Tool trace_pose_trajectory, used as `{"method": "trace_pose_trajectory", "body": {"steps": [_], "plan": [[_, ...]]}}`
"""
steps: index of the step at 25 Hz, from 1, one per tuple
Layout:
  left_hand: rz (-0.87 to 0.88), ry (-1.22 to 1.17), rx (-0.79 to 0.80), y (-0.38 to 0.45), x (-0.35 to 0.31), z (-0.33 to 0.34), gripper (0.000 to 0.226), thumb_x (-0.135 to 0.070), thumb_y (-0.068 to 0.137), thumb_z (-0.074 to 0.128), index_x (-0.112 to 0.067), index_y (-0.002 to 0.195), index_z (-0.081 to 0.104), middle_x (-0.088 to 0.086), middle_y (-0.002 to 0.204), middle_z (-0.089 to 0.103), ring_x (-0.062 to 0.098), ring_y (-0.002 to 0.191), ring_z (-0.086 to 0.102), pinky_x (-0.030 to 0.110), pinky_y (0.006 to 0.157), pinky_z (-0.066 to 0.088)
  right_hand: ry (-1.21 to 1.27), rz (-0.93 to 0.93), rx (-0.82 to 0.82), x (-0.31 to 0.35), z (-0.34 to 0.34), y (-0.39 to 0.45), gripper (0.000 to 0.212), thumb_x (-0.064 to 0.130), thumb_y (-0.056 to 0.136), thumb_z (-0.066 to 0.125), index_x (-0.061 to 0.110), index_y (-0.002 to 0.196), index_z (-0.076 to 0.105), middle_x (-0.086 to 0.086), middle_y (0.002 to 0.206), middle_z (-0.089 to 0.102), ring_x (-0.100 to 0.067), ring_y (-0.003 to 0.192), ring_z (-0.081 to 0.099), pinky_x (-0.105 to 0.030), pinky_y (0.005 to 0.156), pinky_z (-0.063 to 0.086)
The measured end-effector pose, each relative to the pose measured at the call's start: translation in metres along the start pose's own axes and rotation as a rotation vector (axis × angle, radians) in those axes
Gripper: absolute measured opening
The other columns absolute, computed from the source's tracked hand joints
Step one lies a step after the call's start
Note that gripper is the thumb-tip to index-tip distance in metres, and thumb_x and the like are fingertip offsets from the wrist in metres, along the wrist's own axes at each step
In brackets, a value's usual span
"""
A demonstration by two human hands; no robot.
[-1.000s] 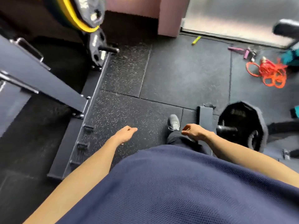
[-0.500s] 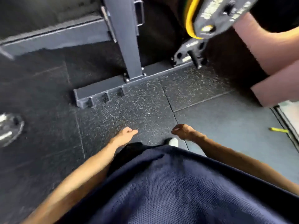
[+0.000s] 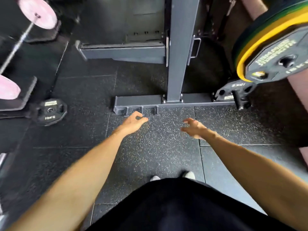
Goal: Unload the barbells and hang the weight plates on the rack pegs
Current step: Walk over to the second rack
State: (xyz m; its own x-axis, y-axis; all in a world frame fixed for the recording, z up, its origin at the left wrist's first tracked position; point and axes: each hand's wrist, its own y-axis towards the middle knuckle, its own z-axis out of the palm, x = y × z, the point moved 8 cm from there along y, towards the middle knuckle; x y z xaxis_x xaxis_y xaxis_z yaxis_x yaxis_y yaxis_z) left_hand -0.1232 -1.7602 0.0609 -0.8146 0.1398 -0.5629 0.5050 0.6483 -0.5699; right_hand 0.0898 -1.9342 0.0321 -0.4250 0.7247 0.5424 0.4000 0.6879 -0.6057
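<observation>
A grey steel rack (image 3: pixel 181 52) stands ahead on the black rubber floor. At the upper right, black, yellow and green weight plates (image 3: pixel 273 52) hang stacked on a rack peg. Below them a small black plate (image 3: pixel 233 93) sits on a low peg (image 3: pixel 240 101). A black 10 kg plate (image 3: pixel 50 111) is on a barbell end at the left. A barbell with pink plates (image 3: pixel 37 15) lies at the upper left. My left hand (image 3: pixel 133 121) and my right hand (image 3: pixel 194 128) hang in front of me, fingers loosely curled, holding nothing.
The rack's base beam (image 3: pixel 138 101) runs across the floor just beyond my hands, with short stubs sticking out. A horizontal rack arm (image 3: pixel 123 52) juts left at knee height. A pink wall (image 3: pixel 298 100) is at the right. My feet (image 3: pixel 171 176) stand on speckled floor mats.
My view has swung left and the rack is now closer and upright in front of me. Both arms have stretched forward and the fingers have loosened. The barbells at the left have come into view.
</observation>
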Motion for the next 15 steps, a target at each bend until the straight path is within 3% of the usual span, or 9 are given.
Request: {"method": "trace_pose_trajectory", "body": {"steps": [3,6,10,15], "plan": [[0.057,0.025,-0.078,0.005,-0.037,-0.045,0.046,-0.058,0.088,0.053,-0.032,0.126,0.046,0.003,0.114,0.057,0.019,0.100,0.054,0.036,0.085,0.041,-0.043,-0.087,-0.160,0.042,-0.050,-0.001,0.058,0.033,0.090,0.063,0.019,0.142,0.041,-0.014,0.139,0.047,-0.024,0.093,0.058,-0.025,0.078,0.046],[0.119,0.017,-0.139,0.010,-0.073,-0.085,0.053,-0.060,0.086,0.053,-0.034,0.132,0.043,0.004,0.136,0.052,0.022,0.115,0.051,0.038,0.091,0.038,-0.050,-0.135,-0.239,0.072,-0.093,-0.007,0.060,0.033,0.089,0.064,0.019,0.142,0.040,-0.015,0.136,0.045,-0.028,0.106,0.058,-0.026,0.086,0.043],[0.239,-0.014,-0.221,0.001,-0.133,-0.143,0.055,-0.058,0.086,0.057,-0.036,0.134,0.042,0.006,0.141,0.048,0.023,0.115,0.052,0.038,0.094,0.039,-0.055,-0.227,-0.372,0.121,-0.162,-0.024,0.062,0.030,0.089,0.064,0.018,0.144,0.037,-0.016,0.140,0.043,-0.028,0.121,0.052,-0.029,0.103,0.037],[0.355,-0.001,-0.356,-0.024,-0.197,-0.214,0.057,-0.053,0.086,0.061,-0.034,0.136,0.041,0.005,0.144,0.044,0.016,0.097,0.059,0.034,0.085,0.042,-0.047,-0.356,-0.494,0.183,-0.233,-0.053,0.066,0.028,0.091,0.062,0.022,0.148,0.028,-0.012,0.145,0.037,-0.029,0.121,0.052,-0.033,0.101,0.039]]}}
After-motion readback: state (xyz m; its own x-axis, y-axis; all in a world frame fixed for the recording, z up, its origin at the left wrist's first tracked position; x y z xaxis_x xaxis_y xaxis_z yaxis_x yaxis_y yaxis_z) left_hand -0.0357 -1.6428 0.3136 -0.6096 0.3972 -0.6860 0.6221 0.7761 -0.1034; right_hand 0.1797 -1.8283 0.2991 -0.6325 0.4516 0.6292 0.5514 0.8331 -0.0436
